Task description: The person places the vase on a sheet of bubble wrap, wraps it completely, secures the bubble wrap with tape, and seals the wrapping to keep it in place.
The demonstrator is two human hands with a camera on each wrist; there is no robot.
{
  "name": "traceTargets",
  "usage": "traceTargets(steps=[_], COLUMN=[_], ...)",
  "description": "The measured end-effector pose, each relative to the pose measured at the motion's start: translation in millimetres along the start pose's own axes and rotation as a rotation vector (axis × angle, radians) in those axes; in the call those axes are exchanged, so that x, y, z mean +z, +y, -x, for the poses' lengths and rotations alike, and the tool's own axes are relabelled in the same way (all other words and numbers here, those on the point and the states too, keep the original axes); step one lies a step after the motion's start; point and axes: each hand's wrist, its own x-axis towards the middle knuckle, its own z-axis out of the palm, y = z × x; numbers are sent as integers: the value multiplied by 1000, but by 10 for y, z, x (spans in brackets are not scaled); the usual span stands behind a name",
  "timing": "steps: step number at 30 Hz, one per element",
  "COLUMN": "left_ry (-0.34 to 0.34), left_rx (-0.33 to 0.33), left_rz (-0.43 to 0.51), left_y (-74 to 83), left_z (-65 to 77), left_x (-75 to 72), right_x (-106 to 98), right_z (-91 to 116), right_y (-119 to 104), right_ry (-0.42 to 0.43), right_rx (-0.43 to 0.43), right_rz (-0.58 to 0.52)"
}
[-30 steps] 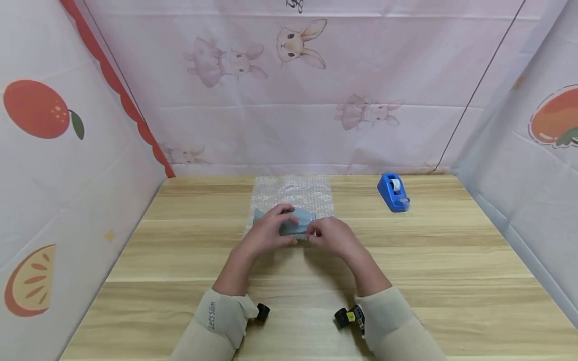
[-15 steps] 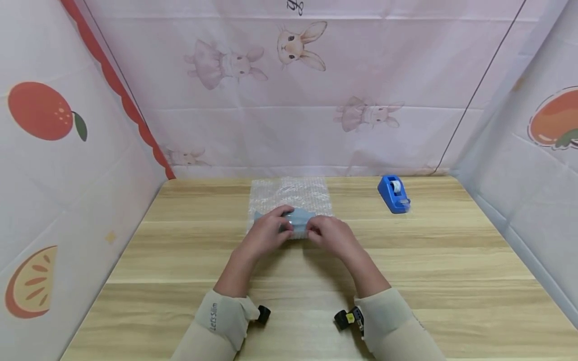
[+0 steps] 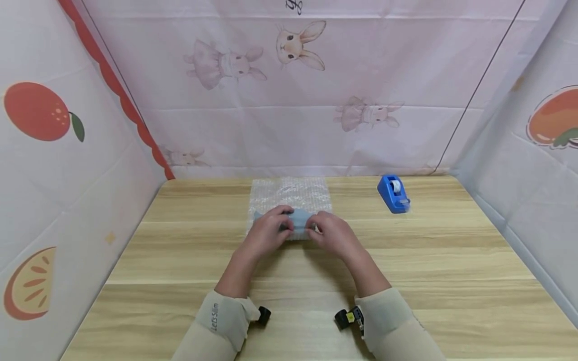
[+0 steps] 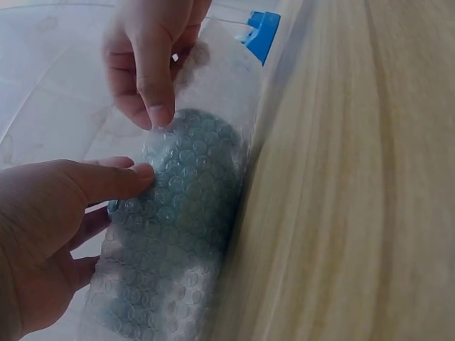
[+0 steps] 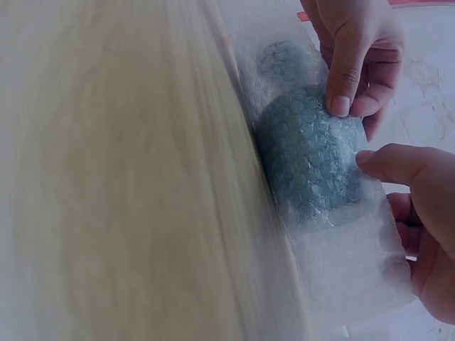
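Observation:
A pale blue object (image 3: 299,217), its exact kind hidden, lies across the near part of a sheet of clear bubble wrap (image 3: 289,190). The wrap's near edge stands raised in front of it, and the blue shows through the bubbles in both wrist views. My left hand (image 3: 267,229) pinches the raised edge between thumb and fingers, left of the middle. To its right, my right hand (image 3: 333,233) pinches the same edge near the object's right end. The thumbs (image 4: 158,99) press on the near side of the wrap (image 5: 306,153), with the fingers behind it.
A blue tape dispenser (image 3: 394,193) with a roll of clear tape stands at the back right of the wooden table (image 3: 429,281). Printed cloth walls (image 3: 289,135) enclose the back and both sides. A small black camera sits at each wrist.
My left thumb and fingers have closed together from a wider spread, onto the raised wrap edge. My right hand has stayed nearly in place, with its fingers shifting slightly.

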Motion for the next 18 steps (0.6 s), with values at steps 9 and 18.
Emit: traceTargets(steps=[9, 18], left_ry=[50, 68], left_rx=[32, 48], left_rz=[6, 32], left_y=[-30, -45], left_z=[-2, 11], left_x=[-2, 21], right_x=[24, 64], right_z=[-61, -141], right_y=[-13, -65], right_ry=[95, -58], right_rx=[-83, -49], right_rz=[2, -52])
